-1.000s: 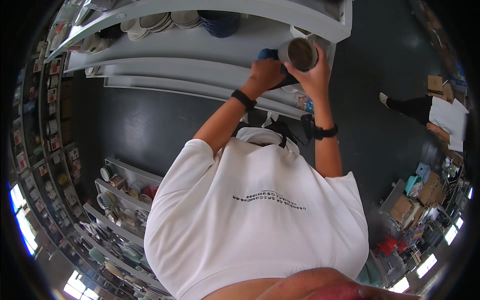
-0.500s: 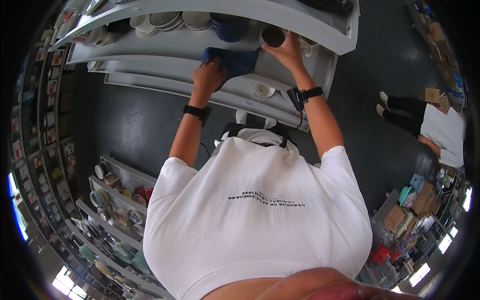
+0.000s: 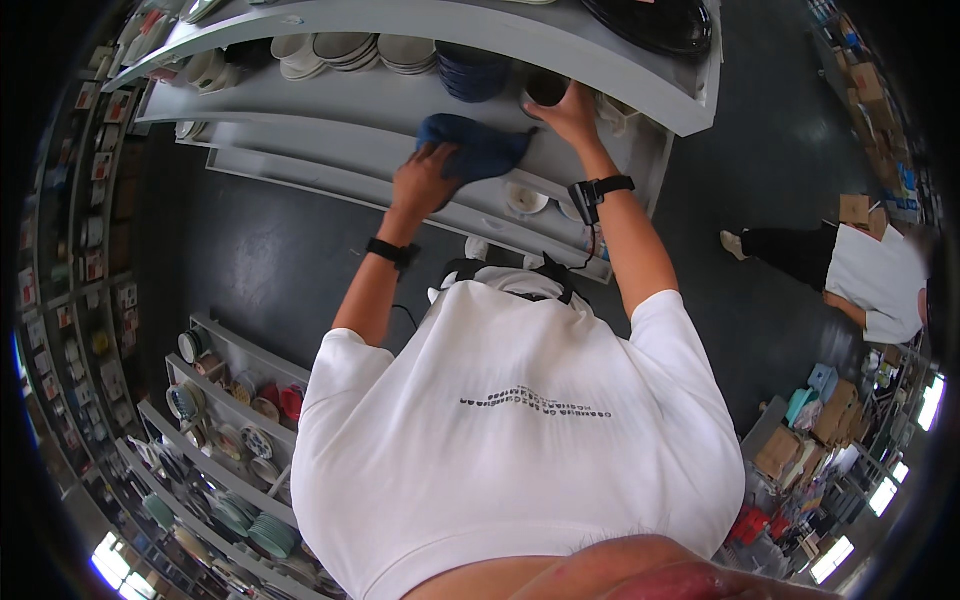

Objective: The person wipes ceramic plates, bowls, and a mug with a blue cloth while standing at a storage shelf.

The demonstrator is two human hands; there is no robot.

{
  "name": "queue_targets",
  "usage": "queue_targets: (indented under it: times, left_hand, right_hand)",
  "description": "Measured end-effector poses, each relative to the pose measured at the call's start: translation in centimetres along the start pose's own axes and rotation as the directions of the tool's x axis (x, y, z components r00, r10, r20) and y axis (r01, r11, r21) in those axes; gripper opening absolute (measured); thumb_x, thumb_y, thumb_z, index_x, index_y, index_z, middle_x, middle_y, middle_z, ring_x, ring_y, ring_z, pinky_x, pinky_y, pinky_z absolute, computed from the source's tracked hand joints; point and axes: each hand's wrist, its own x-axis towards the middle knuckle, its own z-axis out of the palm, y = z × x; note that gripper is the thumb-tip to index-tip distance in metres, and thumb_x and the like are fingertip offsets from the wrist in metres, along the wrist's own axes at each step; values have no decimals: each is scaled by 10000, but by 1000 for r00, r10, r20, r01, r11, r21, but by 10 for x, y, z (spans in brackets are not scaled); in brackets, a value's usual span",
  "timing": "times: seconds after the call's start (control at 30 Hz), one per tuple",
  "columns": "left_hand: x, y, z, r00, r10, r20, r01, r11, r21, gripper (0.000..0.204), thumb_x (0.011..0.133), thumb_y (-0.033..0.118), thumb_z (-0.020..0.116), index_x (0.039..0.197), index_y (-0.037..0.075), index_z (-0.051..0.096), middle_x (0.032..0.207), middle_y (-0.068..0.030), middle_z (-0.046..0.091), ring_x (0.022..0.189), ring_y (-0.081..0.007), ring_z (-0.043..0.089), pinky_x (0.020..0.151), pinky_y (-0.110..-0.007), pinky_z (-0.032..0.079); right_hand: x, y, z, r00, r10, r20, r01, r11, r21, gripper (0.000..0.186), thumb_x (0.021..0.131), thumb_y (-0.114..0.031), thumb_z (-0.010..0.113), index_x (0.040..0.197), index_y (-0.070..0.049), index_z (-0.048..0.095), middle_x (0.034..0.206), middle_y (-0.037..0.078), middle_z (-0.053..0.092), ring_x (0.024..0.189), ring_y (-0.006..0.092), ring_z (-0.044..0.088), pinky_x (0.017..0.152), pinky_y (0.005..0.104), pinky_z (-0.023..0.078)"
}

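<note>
A dark blue cloth [image 3: 480, 148] is bunched in my left hand [image 3: 426, 180], over the front part of a grey shelf [image 3: 350, 105]. My right hand [image 3: 574, 118] is wrapped round the side of a cup [image 3: 546, 90] with a dark inside, at the shelf's right end under the upper board. Left of the cup stands a stack of dark blue bowls [image 3: 472, 72]. Farther left are stacks of pale dishes [image 3: 406, 54]. A white cup-like piece [image 3: 618, 115] sits just right of my right hand, partly hidden.
The upper shelf board [image 3: 640, 75] overhangs my hands and bears a black oval plate [image 3: 655, 25]. A lower shelf holds a white bowl [image 3: 525, 198]. Another dish rack [image 3: 240, 430] stands behind at left. A person in a white top [image 3: 875, 280] is at far right.
My right hand and the cup have moved a little deeper under the upper board. The cloth in my left hand has shifted slightly right. The person at right has moved.
</note>
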Motion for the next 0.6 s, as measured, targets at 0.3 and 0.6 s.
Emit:
queue_targets:
  times: [0.3,0.6]
  left_hand:
    - [9,-28,-18,986,-151,-77,161,976,148,470,793,228,748,1239,187,607,1099,-126,660,940,-377,679,770,-458,573]
    - [21,61,48,976,18,215,-62,977,203,497,824,286,695,1266,88,583,1138,-195,639,903,-370,693,750,-467,586]
  right_hand:
    - [-17,11,9,986,-61,-153,48,995,-92,870,740,-389,841,1398,14,437,1357,254,541,1274,406,509,1074,460,412]
    - [-96,55,-85,918,174,-356,-193,981,-21,335,853,-193,767,1090,-17,610,963,100,648,683,180,643,618,313,528]
